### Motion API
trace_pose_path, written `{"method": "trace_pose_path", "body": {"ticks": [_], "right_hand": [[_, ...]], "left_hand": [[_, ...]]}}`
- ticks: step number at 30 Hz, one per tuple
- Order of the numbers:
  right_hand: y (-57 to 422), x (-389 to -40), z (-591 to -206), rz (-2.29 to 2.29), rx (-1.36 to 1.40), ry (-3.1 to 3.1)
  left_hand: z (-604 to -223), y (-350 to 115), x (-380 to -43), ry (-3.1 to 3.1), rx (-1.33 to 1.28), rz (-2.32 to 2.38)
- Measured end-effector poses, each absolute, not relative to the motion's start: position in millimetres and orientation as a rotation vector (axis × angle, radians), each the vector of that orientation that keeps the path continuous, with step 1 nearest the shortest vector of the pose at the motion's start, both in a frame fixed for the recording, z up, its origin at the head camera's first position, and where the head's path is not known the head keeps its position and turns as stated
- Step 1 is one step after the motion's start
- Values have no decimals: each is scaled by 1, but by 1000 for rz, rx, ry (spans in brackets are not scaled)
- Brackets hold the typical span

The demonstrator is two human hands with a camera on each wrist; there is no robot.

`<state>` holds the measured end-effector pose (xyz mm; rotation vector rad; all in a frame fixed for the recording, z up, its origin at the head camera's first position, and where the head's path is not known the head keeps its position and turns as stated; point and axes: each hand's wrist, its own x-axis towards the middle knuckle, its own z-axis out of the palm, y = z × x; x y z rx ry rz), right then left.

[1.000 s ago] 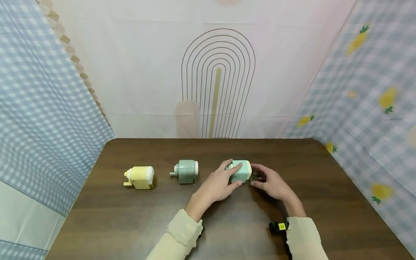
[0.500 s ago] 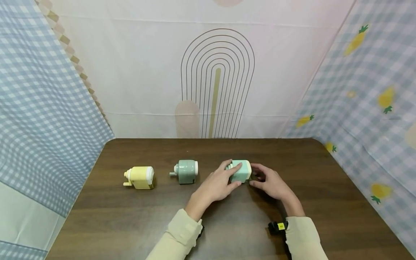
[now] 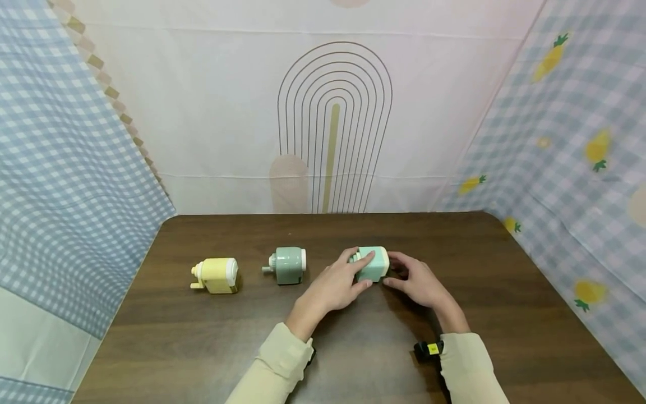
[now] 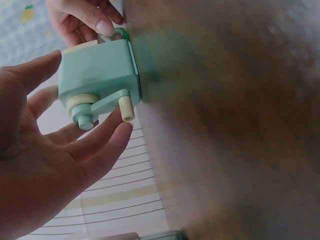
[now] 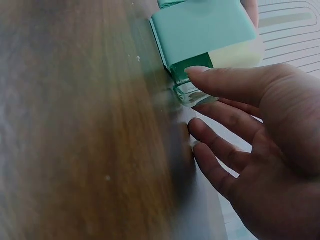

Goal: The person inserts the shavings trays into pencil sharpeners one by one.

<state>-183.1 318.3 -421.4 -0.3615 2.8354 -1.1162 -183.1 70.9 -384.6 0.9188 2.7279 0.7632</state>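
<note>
A mint-green crank pencil sharpener (image 3: 372,265) with a cream end rests on the table. My left hand (image 3: 335,285) holds it around the body, index finger over the top and thumb on the near side. In the left wrist view, its crank handle (image 4: 126,108) points toward my left fingers. At the other end, a clear shavings drawer (image 5: 189,94) sticks partly out of the body. My right hand (image 3: 421,282) pinches this drawer with the thumb on top and a finger beneath, its remaining fingers loosely bent by the tabletop.
To the left on the brown table (image 3: 166,336) stand a grey-green crank sharpener (image 3: 290,266) and a yellow one (image 3: 218,276), cranks facing left. A pale printed cloth (image 3: 217,112) hangs behind the table, with checked cloths (image 3: 570,185) at the sides.
My right hand has moved slightly left, closer to the mint sharpener. The left hand keeps its hold; the whole head view has shifted a little.
</note>
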Motion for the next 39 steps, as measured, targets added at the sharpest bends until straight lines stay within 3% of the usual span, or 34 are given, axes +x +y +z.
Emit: {"method": "trace_pose_path", "body": {"ticks": [39], "right_hand": [[304,-181,-420,-1123,-460,2803]], "left_hand": [[-388,68,-183,2711,928,780]]}}
